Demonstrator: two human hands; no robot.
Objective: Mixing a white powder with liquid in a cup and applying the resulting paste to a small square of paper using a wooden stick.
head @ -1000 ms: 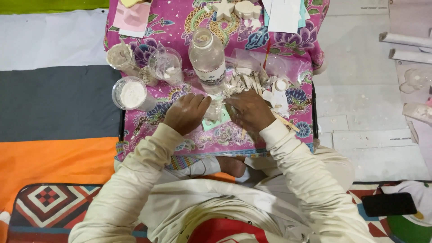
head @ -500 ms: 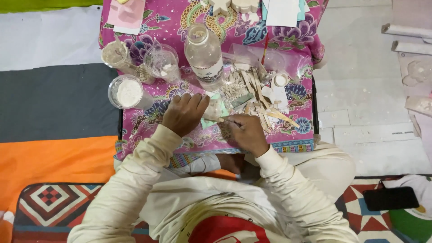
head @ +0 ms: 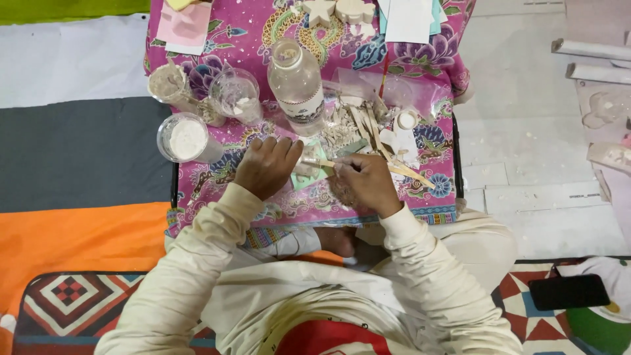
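Thin flat pale wooden stick (head: 327, 163) lies across the near-centre of the pink floral cloth-covered low table (head: 263, 26), over a small green square pad (head: 307, 176). Judged light, stiff, snappable; best pinched at its right end. Right hand (head: 365, 184) curled, fingertips pinching the stick. Left hand (head: 266, 166) half-closed on the pad; whether it grips anything, cannot tell. Far: clear plastic bottle (head: 297, 84). Left: clear cup of white powder (head: 187, 138).
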